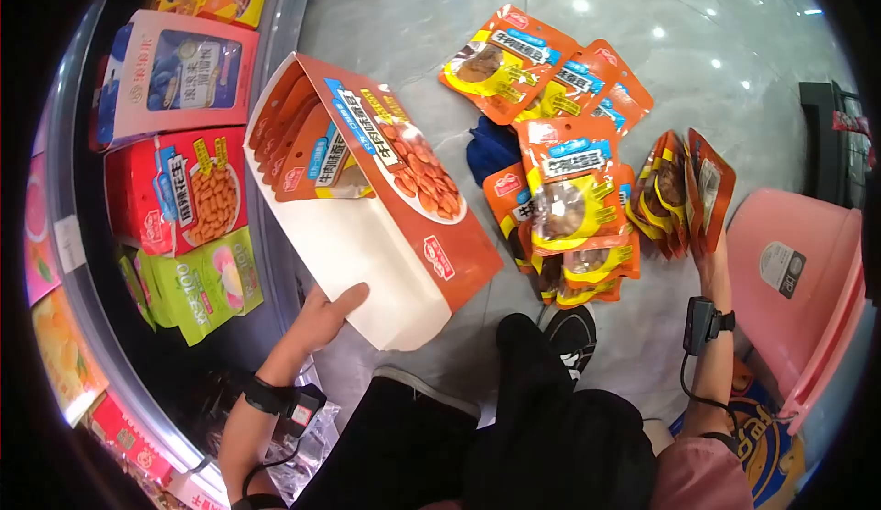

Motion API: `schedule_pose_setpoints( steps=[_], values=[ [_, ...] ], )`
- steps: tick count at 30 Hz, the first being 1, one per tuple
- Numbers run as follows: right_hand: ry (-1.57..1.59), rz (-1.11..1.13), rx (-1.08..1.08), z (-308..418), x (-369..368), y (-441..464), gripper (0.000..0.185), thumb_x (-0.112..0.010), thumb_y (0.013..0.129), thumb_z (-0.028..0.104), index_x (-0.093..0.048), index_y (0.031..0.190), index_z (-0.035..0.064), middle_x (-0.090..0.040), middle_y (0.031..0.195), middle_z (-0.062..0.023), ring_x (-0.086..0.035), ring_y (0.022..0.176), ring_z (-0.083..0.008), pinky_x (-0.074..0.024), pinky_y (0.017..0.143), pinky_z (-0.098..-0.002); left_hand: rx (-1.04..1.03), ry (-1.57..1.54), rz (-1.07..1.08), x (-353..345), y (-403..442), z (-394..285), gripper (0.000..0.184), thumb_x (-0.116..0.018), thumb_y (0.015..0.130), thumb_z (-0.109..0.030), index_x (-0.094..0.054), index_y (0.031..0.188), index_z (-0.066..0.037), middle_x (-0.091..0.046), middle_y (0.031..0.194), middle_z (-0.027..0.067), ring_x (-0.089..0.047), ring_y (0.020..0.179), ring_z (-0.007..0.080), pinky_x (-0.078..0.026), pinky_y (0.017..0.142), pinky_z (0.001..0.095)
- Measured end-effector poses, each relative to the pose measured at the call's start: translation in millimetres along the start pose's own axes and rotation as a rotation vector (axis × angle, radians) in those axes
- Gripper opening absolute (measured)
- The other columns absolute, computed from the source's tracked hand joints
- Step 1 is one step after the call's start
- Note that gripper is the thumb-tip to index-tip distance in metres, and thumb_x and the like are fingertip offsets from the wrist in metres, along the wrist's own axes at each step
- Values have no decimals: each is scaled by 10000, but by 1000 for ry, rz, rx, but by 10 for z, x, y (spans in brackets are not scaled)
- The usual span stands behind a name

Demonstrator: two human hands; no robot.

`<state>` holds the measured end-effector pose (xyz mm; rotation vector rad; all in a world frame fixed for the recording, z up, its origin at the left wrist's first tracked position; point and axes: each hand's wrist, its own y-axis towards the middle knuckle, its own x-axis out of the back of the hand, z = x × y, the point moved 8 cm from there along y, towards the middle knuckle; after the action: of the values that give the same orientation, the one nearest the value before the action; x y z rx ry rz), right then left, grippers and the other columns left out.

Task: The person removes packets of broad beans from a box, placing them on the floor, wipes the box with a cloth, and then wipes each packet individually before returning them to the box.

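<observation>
An orange and white display box is tilted in my left hand, whose thumb presses on its white side. Several orange snack packets stand in its far end. On the right, my right hand is closed around a bunch of packets held upright; its fingers are mostly hidden behind them. Between my hands, a loose pile of orange packets lies over the floor and my legs' front, with a dark blue item partly beneath it.
At left, a shelf holds a pink box, a red peanut box and green packs. A pink plastic bin stands at right. A shoe shows below the pile on the grey floor.
</observation>
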<state>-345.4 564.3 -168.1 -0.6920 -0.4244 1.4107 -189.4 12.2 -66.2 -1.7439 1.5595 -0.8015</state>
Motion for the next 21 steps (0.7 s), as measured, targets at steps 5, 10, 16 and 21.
schedule_pose_setpoints(
  steps=[5, 10, 16, 21],
  values=[
    [-615, -347, 140, 369, -55, 76, 503, -500, 884, 460, -566, 896, -38, -568, 696, -54, -541, 664, -147, -410, 602, -299, 30, -41, 6, 15, -108, -81, 408, -580, 871, -142, -457, 1217, 35, -564, 1121, 104, -551, 993, 169, -451, 843, 296],
    [-1534, -731, 1104, 1278, -914, -650, 376, -566, 869, 231, -536, 1070, -85, -610, 1003, -184, -592, 885, -234, -466, 782, -332, -19, 168, -25, -39, -182, -123, 316, -503, 879, -103, -496, 1156, 49, -591, 1070, 128, -565, 976, 193, -451, 840, 314],
    [-774, 230, 1006, 1414, -2814, -1107, 383, -656, 730, -29, -564, 1101, 1, -599, 1109, -115, -581, 1023, -222, -455, 854, -311, -237, 455, -73, -265, -55, 80, 312, -449, 840, -82, -510, 1105, 72, -594, 1022, 227, -575, 959, 315, -441, 848, 374],
    [-905, 854, 1402, 839, -4477, -1502, 619, -693, 665, 27, -449, 1232, -12, -437, 1291, -159, -438, 1183, -317, -393, 958, -374, -268, 430, -128, -489, -46, 152, 363, -426, 806, -65, -462, 1142, 67, -556, 1043, 297, -536, 994, 449, -426, 876, 432]
  ],
)
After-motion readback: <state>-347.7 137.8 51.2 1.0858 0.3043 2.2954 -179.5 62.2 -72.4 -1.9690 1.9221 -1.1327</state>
